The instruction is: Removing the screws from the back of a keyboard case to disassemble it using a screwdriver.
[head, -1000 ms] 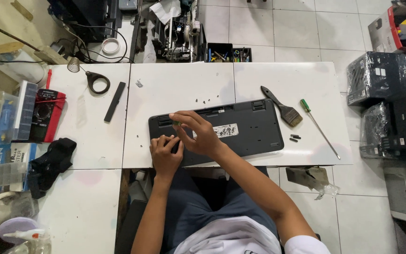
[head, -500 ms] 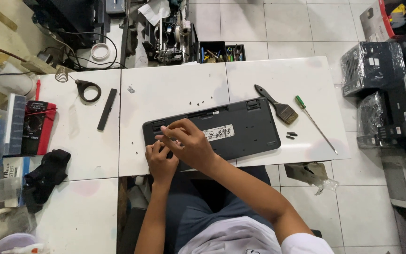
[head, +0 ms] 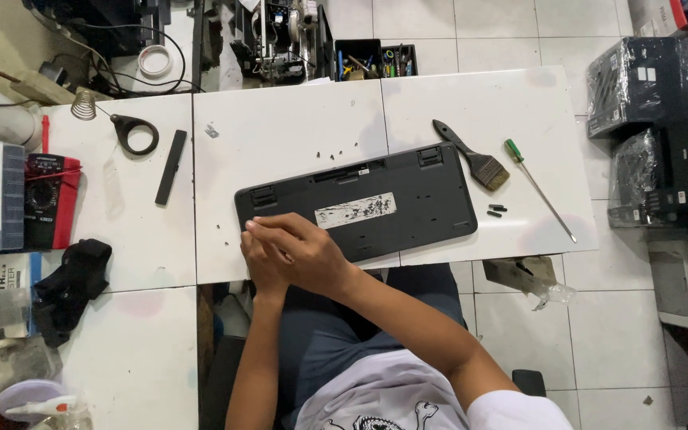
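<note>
Black keyboard [head: 376, 209] lies face-down on the white surface [head: 296, 135], worn label up. Both hands meet at its near-left corner. Right hand [head: 300, 253] lies on top, fingers curled together over that corner. Left hand [head: 263, 267] sits beneath it, mostly hidden; cannot tell whether it grips anything. Small loose screws [head: 330, 149] are scattered just beyond the keyboard's far edge. Far right of the hands: black-handled paintbrush [head: 471, 155] touching the keyboard's far-right corner, then a green-handled screwdriver [head: 537, 185], with two small black bits [head: 495, 210] near it. Left of the hands: black bar [head: 171, 166], red multimeter [head: 51, 199], black cloth [head: 69, 283].
</note>
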